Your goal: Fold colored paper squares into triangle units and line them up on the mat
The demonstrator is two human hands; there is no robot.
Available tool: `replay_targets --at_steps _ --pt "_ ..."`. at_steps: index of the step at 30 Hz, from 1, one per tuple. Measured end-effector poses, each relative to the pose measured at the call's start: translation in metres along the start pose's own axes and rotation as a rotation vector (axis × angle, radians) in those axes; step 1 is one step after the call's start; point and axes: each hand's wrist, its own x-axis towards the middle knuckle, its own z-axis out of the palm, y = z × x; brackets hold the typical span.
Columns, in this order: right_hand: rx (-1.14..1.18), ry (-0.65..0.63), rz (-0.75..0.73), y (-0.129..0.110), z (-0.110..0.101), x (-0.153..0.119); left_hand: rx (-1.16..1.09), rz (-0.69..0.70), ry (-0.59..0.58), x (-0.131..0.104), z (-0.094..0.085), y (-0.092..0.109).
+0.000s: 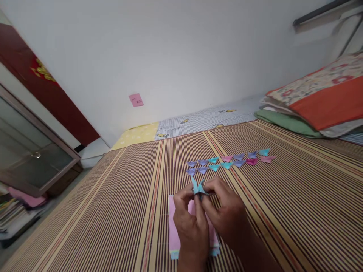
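Observation:
Between the fingertips of both hands is a small light-blue folded paper crane [199, 187], its points standing up. My left hand [189, 215] pinches it from the left, and my right hand [224, 207] grips its other side with thumb and forefinger. Below the hands lies a stack of paper sheets [174, 230], pink on top with blue edges showing underneath; my hands cover part of it. Just beyond my fingers, several small folded paper cranes [214, 167] in purple, blue and pink stand in two rows.
A striped bamboo mat [119, 204] spreads under everything. Folded bedding [326, 98] is piled at the right, against the white wall [181, 56]. At the far edge lies a checked cloth [195, 122]. A glass-doored cabinet [31, 147] and books [15, 215] stand at the left.

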Motion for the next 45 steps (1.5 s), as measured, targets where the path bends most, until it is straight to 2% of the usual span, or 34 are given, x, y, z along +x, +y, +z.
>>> replay_targets --at_steps 2,5,8,11,15,17,22,27,33,37,40,45 --pt "-0.056 -0.075 -0.078 0.003 -0.003 0.002 0.011 0.008 -0.011 0.004 -0.002 0.002" --pt "-0.099 -0.139 -0.145 0.005 -0.006 0.004 0.027 -0.062 -0.091 0.010 -0.006 0.006" --pt "-0.119 -0.131 -0.185 0.005 -0.005 0.003 0.026 -0.123 -0.158 0.013 -0.009 0.008" --pt "-0.104 -0.080 -0.195 0.003 -0.002 0.001 0.049 -0.130 -0.109 0.012 -0.010 0.007" --pt "0.025 0.000 -0.122 -0.005 0.002 -0.001 0.105 -0.039 0.039 0.008 -0.010 0.007" --pt "0.097 0.034 -0.064 -0.009 0.003 -0.001 0.100 -0.009 0.071 0.008 -0.009 0.008" --pt "0.190 0.021 0.010 -0.015 -0.001 0.001 0.073 -0.012 0.004 0.007 -0.009 0.007" --pt "0.183 -0.057 -0.035 -0.018 -0.009 0.005 0.072 -0.024 0.082 0.008 -0.010 0.009" --pt "0.176 -0.081 -0.051 -0.019 -0.011 0.007 0.130 0.120 -0.012 0.011 -0.014 0.009" --pt "0.111 -0.055 -0.048 -0.019 -0.008 0.003 0.202 0.121 0.070 0.009 -0.014 0.006" --pt "0.088 -0.005 0.030 -0.020 -0.006 0.001 0.206 0.112 0.100 0.008 -0.013 0.009" --pt "0.102 0.052 0.216 -0.019 -0.007 0.000 0.083 0.062 0.031 0.006 -0.009 0.016"
